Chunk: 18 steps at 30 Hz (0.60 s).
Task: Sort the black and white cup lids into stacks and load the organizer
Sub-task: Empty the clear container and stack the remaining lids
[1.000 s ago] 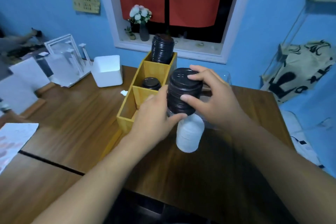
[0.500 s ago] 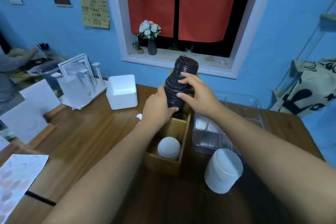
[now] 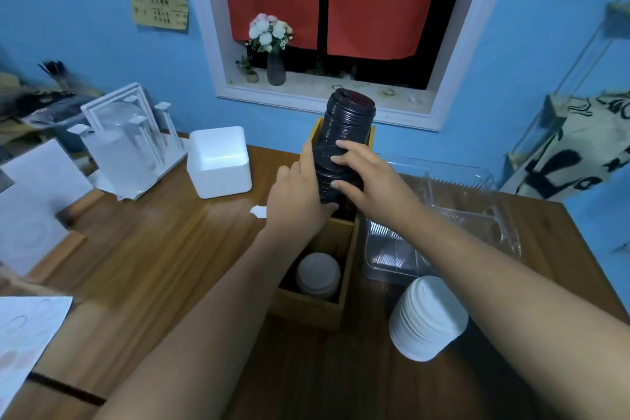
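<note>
Both hands are wrapped round the black lid stack (image 3: 335,174): the left hand (image 3: 300,204) cups its near side, and the right hand (image 3: 375,187) has its fingers curled over the top and front. The stack hangs at the middle bay of the wooden organizer (image 3: 317,314), right against the taller black stack (image 3: 347,119) in the far bay. Its foot is hidden. My worry is that if it tilts, the bottom lids could catch the divider and the column fan apart. It could also knock that tall neighbour over. The white stack (image 3: 428,317) waits on the surface (image 3: 170,249), off to the right.
</note>
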Each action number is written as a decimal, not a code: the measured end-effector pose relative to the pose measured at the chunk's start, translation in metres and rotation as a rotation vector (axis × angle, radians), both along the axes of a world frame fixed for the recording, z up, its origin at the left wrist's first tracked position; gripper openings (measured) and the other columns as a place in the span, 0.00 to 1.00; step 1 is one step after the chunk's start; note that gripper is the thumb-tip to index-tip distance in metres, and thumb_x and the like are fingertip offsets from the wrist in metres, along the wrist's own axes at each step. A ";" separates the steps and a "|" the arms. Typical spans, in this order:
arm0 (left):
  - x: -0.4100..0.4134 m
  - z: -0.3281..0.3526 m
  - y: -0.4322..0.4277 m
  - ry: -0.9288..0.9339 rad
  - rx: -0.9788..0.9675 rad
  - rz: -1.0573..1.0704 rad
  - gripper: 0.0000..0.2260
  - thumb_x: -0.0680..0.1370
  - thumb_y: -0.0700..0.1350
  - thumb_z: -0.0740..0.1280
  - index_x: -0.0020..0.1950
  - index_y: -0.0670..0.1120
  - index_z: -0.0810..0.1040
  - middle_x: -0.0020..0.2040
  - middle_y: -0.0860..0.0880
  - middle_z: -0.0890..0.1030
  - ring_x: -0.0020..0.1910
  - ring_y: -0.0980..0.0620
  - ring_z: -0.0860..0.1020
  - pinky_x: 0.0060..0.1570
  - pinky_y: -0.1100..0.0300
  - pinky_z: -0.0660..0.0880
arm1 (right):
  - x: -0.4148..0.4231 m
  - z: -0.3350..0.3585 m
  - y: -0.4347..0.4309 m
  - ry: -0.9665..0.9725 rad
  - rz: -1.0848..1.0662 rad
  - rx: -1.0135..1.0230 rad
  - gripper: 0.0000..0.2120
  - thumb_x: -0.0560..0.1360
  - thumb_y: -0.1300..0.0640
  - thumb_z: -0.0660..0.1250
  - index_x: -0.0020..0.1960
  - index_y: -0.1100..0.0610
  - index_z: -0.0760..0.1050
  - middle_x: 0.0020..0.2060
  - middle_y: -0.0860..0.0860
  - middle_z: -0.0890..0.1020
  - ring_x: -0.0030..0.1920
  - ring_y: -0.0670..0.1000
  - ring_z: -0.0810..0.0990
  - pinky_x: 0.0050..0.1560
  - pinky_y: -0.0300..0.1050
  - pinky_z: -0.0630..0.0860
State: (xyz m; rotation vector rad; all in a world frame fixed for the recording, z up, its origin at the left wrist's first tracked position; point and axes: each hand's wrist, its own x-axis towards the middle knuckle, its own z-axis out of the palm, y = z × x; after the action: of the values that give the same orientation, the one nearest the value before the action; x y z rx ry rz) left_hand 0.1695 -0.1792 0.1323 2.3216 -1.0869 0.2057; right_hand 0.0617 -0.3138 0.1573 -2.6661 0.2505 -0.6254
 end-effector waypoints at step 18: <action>-0.011 0.008 0.024 -0.242 0.071 0.029 0.36 0.74 0.57 0.72 0.78 0.48 0.63 0.71 0.47 0.72 0.66 0.44 0.70 0.60 0.47 0.75 | -0.009 -0.004 0.009 0.191 -0.045 -0.180 0.31 0.83 0.44 0.58 0.82 0.47 0.51 0.82 0.45 0.51 0.81 0.51 0.47 0.78 0.65 0.54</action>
State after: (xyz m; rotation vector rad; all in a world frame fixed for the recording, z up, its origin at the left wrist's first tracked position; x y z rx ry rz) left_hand 0.1590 -0.1556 0.1400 2.4230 -1.1930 0.4774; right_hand 0.0525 -0.3044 0.1536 -2.9050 0.3220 -0.4246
